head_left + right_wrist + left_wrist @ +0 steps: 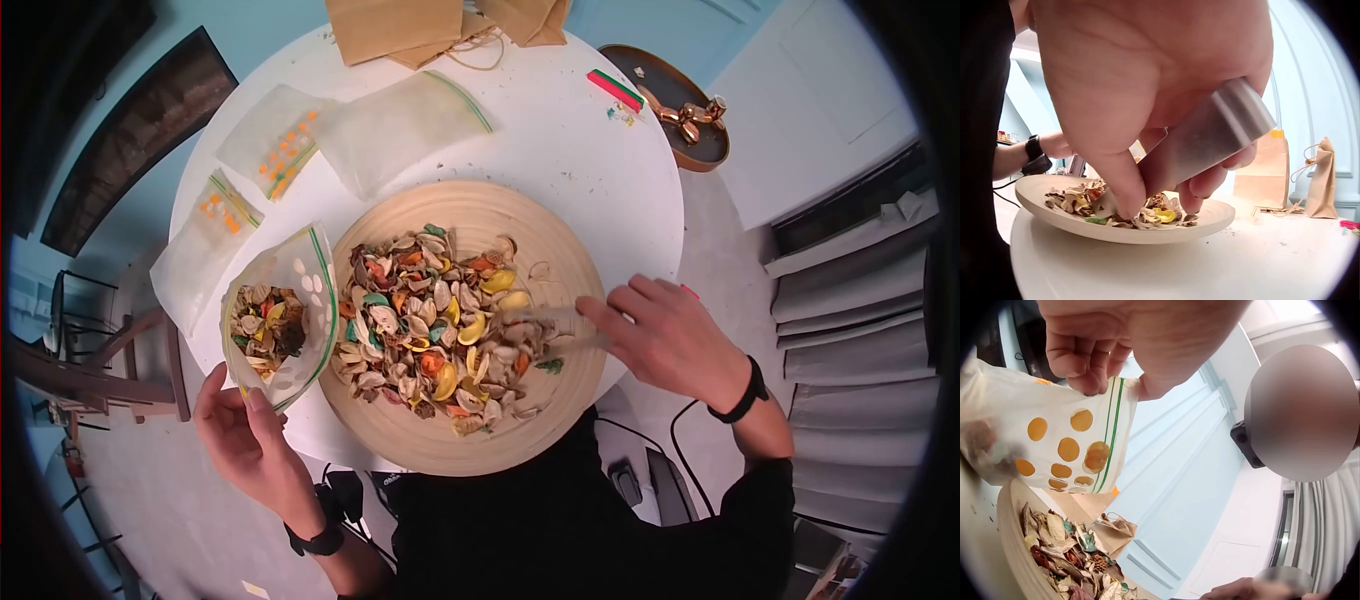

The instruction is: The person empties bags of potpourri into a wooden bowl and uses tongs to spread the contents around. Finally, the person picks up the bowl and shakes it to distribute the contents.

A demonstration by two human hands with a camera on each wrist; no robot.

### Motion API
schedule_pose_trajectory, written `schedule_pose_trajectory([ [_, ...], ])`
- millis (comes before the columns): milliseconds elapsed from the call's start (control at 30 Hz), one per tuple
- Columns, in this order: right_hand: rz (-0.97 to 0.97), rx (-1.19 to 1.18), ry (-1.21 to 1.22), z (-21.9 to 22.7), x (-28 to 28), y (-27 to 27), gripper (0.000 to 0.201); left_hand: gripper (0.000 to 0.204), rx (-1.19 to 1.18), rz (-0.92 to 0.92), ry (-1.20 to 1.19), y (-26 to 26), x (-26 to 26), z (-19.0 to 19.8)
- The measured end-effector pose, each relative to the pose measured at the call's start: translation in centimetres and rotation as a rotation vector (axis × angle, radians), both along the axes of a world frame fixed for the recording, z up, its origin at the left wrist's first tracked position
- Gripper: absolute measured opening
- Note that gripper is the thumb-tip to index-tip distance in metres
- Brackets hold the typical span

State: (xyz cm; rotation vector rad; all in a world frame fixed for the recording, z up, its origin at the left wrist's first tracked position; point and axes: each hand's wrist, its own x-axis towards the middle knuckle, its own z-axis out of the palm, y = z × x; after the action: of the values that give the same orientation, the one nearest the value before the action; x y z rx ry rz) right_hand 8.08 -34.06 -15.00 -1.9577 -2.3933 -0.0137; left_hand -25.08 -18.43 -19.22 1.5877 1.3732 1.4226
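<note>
White bag [1004,394] with orange dots and green seal lines; yellow, orange, teal and cream petals [430,320].

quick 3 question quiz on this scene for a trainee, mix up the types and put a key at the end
1. Multiple choice: what does the left hand hold?
a) a brown paper bag
b) a zip bag with dried petals in it
c) the rim of the round plate

2. True or false: the right hand, above the round plate, holds nothing.

3. Short answer: which brown things are at the far edge of the white table?

Key: 1: b. 2: false, it grips a metal tool. 3: paper bags.
</note>
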Motion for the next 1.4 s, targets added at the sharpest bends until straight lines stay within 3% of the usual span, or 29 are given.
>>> schedule_pose_trajectory([
  [67,-0.052,0.087,0.036,-0.1,0.2,0.8,0.050,0.034,0.004,-0.006,-0.004,0.1,-0.2,0.0],
  [167,-0.087,0.014,0.077,1.0,-0.1,0.0,0.052,0.034,-0.002,-0.009,-0.008,0.0,-0.4,0.0],
  [367,0.016,-0.132,0.147,2.2,-1.7,-2.2,0.053,0.034,-0.013,-0.002,0.003,0.1,-0.1,-0.1],
  [500,0.076,-0.113,0.124,0.1,-2.9,-2.0,0.049,0.034,-0.020,-0.015,-0.013,0.2,-0.3,-0.1],
  [667,-0.009,0.004,0.009,-1.1,-2.3,-0.2,0.048,0.033,-0.012,0.014,0.049,-0.2,0.0,-0.1],
  [867,-0.140,0.060,0.105,-1.5,-1.5,0.5,0.055,0.035,-0.019,0.001,0.017,-0.1,-0.2,-0.2],
  [1167,-0.349,-0.055,0.186,-0.8,-2.1,0.3,0.047,0.036,-0.017,-0.015,-0.025,0.2,-0.1,-0.2],
  [1400,-0.356,-0.082,0.152,-0.3,-2.0,0.2,0.047,0.037,-0.026,-0.012,-0.044,0.1,-0.3,-0.3],
])
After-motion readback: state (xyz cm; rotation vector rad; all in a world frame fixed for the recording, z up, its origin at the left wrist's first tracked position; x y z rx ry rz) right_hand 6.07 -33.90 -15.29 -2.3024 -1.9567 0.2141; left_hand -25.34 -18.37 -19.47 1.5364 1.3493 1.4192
